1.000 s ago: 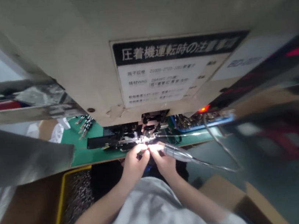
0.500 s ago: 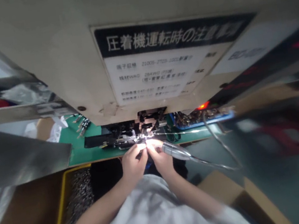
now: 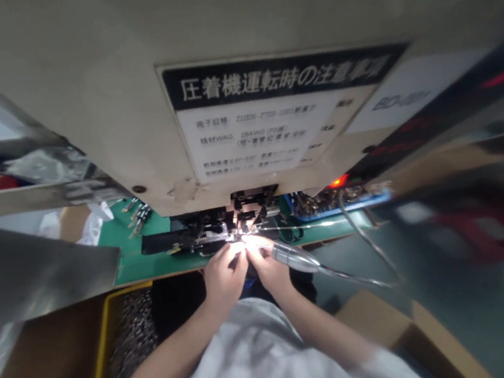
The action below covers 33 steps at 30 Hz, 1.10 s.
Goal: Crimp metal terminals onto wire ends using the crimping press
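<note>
My left hand point(image 3: 223, 279) and my right hand point(image 3: 269, 271) are side by side at the front of a beige crimping machine point(image 3: 137, 105). Their fingertips are pinched together under the machine's dark tooling point(image 3: 241, 215), in a glare of bright light. What the fingers pinch is too small and washed out to name. A silver gooseneck lamp point(image 3: 297, 259) lies against my right hand and shines on the fingertips. A strip of metal terminals point(image 3: 207, 238) runs in from the left toward the tooling.
The machine stands on a green mat point(image 3: 150, 263). A label with Japanese text point(image 3: 270, 114) covers its front, and a red light point(image 3: 338, 182) glows at the right. A yellow-rimmed bin point(image 3: 114, 340) sits below left, a cardboard box point(image 3: 393, 325) below right, a blue tray point(image 3: 338, 202) behind.
Both hands have edged slightly forward toward the tooling and stay pinched together. The view has shifted a little; nothing else has visibly moved.
</note>
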Tool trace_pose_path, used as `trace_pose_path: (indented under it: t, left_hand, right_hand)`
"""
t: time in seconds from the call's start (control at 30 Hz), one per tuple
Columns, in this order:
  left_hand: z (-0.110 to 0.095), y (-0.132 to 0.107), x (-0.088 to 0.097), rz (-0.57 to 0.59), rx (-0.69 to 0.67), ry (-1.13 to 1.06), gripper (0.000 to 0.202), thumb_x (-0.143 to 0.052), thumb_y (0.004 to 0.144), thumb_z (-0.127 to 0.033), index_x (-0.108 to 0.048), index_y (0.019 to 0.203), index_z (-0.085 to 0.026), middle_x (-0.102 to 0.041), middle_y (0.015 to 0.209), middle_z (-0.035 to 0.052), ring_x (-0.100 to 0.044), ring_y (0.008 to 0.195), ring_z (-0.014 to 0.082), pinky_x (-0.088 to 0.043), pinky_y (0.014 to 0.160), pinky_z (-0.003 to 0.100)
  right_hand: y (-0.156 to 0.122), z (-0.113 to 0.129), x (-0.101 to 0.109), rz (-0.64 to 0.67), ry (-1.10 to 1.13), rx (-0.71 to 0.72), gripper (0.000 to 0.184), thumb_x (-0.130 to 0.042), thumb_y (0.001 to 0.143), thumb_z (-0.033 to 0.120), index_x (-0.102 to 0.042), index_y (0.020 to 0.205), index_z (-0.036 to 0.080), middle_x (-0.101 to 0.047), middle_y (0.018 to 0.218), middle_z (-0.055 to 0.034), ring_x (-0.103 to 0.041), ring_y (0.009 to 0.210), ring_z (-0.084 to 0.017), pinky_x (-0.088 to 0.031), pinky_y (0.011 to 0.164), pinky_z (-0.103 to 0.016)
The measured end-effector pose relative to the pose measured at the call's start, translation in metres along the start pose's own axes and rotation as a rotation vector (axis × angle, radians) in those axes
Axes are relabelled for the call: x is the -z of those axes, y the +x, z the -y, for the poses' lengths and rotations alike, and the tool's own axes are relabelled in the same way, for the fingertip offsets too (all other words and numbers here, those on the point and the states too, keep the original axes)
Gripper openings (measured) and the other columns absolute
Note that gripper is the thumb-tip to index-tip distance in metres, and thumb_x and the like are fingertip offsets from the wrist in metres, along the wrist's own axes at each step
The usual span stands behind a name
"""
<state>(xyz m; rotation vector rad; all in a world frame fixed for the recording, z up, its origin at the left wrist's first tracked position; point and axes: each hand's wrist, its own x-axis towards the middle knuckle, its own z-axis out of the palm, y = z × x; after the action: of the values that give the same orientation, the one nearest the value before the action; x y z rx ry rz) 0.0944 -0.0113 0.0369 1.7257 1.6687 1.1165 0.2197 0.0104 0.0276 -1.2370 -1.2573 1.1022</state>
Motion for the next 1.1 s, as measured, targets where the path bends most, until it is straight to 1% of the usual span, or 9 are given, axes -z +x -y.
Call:
trace_pose_path:
  t: [0.3, 0.4, 0.5, 0.57, 0.63, 0.73, 0.8, 0.9, 1.1]
  left_hand:
    - [0.003, 0.000, -0.001, 0.021, 0.046, -0.045, 0.017, -0.053, 0.090, -0.025, -0.069, 0.096, -0.022, -0.073, 0.096, 0.0032, -0.068, 0.089, 0.0187, -0.053, 0.083, 0.030]
    - [0.004, -0.001, -0.001, 0.039, 0.062, -0.070, 0.017, -0.052, 0.090, -0.025, -0.068, 0.096, -0.022, -0.073, 0.096, 0.0031, -0.068, 0.089, 0.0186, -0.053, 0.082, 0.029]
    - [0.004, -0.001, -0.001, 0.031, 0.038, -0.069, 0.017, -0.052, 0.089, -0.024, -0.069, 0.095, -0.022, -0.073, 0.095, 0.0038, -0.068, 0.089, 0.0188, -0.053, 0.082, 0.029]
    - [0.004, -0.001, -0.001, 0.025, 0.010, -0.070, 0.018, -0.052, 0.089, -0.024, -0.069, 0.094, -0.021, -0.073, 0.095, 0.0042, -0.068, 0.089, 0.0186, -0.053, 0.081, 0.029]
    - [0.003, -0.001, 0.000, 0.028, -0.008, -0.061, 0.018, -0.052, 0.089, -0.024, -0.069, 0.094, -0.022, -0.073, 0.095, 0.0041, -0.068, 0.089, 0.0187, -0.053, 0.081, 0.029]
    - [0.002, 0.001, 0.000, 0.039, -0.007, -0.005, 0.018, -0.053, 0.089, -0.024, -0.070, 0.097, -0.023, -0.074, 0.097, 0.0039, -0.069, 0.090, 0.0197, -0.054, 0.081, 0.030]
    - [0.002, 0.001, 0.000, 0.032, -0.006, 0.049, 0.019, -0.054, 0.089, -0.024, -0.070, 0.099, -0.023, -0.074, 0.100, 0.0040, -0.069, 0.093, 0.0207, -0.054, 0.082, 0.030]
    - [0.002, 0.002, -0.001, 0.009, -0.026, 0.116, 0.020, -0.055, 0.087, -0.023, -0.070, 0.100, -0.024, -0.074, 0.103, 0.0039, -0.069, 0.095, 0.0217, -0.054, 0.082, 0.030]
    - [0.001, 0.003, -0.003, 0.000, -0.058, 0.179, 0.020, -0.055, 0.086, -0.021, -0.071, 0.098, -0.025, -0.075, 0.102, 0.0028, -0.070, 0.092, 0.0212, -0.055, 0.080, 0.029]
  right_hand:
    - [-0.003, -0.007, -0.001, -0.004, -0.034, 0.020, 0.022, -0.064, 0.085, 0.031, -0.072, 0.103, 0.020, -0.074, 0.101, -0.0062, -0.069, 0.096, -0.023, -0.055, 0.093, -0.039]
    - [-0.005, -0.011, -0.002, -0.036, -0.061, 0.027, 0.021, -0.066, 0.083, 0.031, -0.069, 0.101, 0.021, -0.072, 0.092, -0.0047, -0.069, 0.085, -0.020, -0.056, 0.084, -0.036]
    - [-0.005, -0.010, -0.002, -0.049, -0.053, 0.022, 0.019, -0.068, 0.082, 0.032, -0.067, 0.097, 0.020, -0.069, 0.081, -0.0020, -0.065, 0.071, -0.017, -0.057, 0.073, -0.032]
    - [-0.004, -0.007, -0.002, -0.039, -0.060, 0.032, 0.019, -0.068, 0.081, 0.032, -0.067, 0.095, 0.020, -0.068, 0.079, -0.0018, -0.064, 0.068, -0.017, -0.057, 0.071, -0.032]
    - [-0.003, -0.004, -0.002, -0.036, -0.089, 0.049, 0.016, -0.067, 0.081, 0.031, -0.067, 0.092, 0.019, -0.069, 0.080, -0.0025, -0.065, 0.071, -0.018, -0.057, 0.073, -0.033]
    - [-0.003, -0.003, -0.002, -0.076, -0.123, 0.066, 0.012, -0.067, 0.082, 0.030, -0.069, 0.088, 0.020, -0.071, 0.084, -0.0038, -0.068, 0.078, -0.020, -0.057, 0.081, -0.036]
    - [-0.003, -0.003, -0.002, -0.087, -0.113, 0.058, 0.014, -0.066, 0.082, 0.030, -0.071, 0.091, 0.020, -0.073, 0.089, -0.0048, -0.069, 0.084, -0.021, -0.057, 0.085, -0.037]
    - [-0.004, -0.003, -0.001, -0.065, -0.076, 0.031, 0.017, -0.066, 0.082, 0.030, -0.073, 0.095, 0.020, -0.075, 0.095, -0.0052, -0.070, 0.091, -0.023, -0.057, 0.088, -0.039]
    - [-0.003, 0.002, 0.002, -0.059, -0.093, 0.047, 0.017, -0.064, 0.083, 0.029, -0.074, 0.094, 0.021, -0.075, 0.095, -0.0047, -0.071, 0.091, -0.023, -0.057, 0.090, -0.039]
